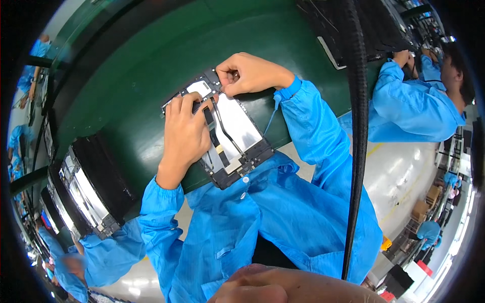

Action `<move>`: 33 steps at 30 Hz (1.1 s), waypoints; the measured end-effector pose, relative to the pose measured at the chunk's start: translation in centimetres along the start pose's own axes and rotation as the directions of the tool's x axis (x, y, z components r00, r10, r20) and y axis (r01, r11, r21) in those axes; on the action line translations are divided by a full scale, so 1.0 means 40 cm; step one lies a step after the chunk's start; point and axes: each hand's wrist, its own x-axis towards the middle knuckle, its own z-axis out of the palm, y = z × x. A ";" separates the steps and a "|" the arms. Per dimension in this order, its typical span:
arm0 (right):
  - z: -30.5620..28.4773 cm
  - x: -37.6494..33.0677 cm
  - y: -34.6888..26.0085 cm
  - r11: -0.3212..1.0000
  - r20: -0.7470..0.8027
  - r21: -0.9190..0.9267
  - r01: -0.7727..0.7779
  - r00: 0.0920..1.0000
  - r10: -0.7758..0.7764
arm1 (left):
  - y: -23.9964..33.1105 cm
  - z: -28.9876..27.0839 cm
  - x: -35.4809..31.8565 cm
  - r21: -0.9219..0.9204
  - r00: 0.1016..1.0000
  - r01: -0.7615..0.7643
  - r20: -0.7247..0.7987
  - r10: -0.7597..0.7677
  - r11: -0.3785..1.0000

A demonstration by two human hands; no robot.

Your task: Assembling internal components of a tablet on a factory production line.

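Observation:
An opened tablet-like device (237,126) lies tilted at the near edge of the green table. Its inside faces up, with silver plates, black ribbon cables and small boards at both ends. My left hand (186,123) lies over its left side, the fingers bent round the far end and the thumb tip pressing near a ribbon cable. At the far right corner of the device, my right hand (250,74) is closed in a pinch. What sits between those fingertips is too small to make out. A blue cord (272,118) runs down from my right cuff.
Black trays (103,171) holding similar opened devices stand at the left on the green table (136,70). More black trays (333,30) are at the far right. A thick black cable (358,126) hangs across the right. Co-workers in blue sit on both sides.

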 end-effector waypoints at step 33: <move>0.008 0.004 0.016 0.999 -0.019 0.031 -0.008 1.000 0.009 | 0.004 0.007 0.016 -0.053 0.999 0.019 -0.026 -0.021 0.998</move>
